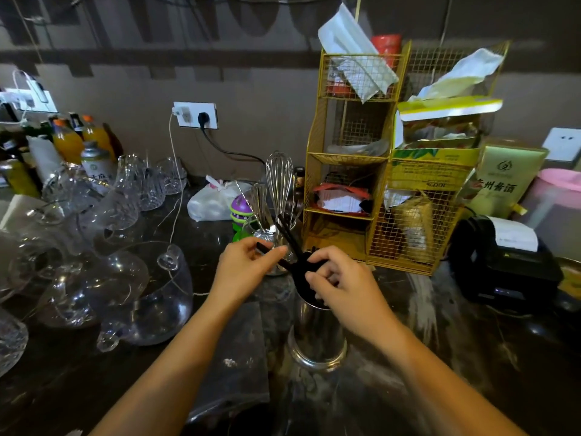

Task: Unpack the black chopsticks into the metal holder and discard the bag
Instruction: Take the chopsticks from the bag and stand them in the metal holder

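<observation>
Black chopsticks (287, 239) are pinched by both hands, left (248, 265) and right (341, 286), above the metal holder (316, 335).

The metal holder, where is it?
In the head view, the metal holder stands on the dark counter near the middle, under the right hand, before the yellow wire rack.

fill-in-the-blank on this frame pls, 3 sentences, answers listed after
1. The metal holder stands directly below the ____ hand.
2. The left hand pinches a chopstick coloured ____.
3. The wire rack behind the hands is coloured ____.

Missing words: right; black; yellow
</observation>
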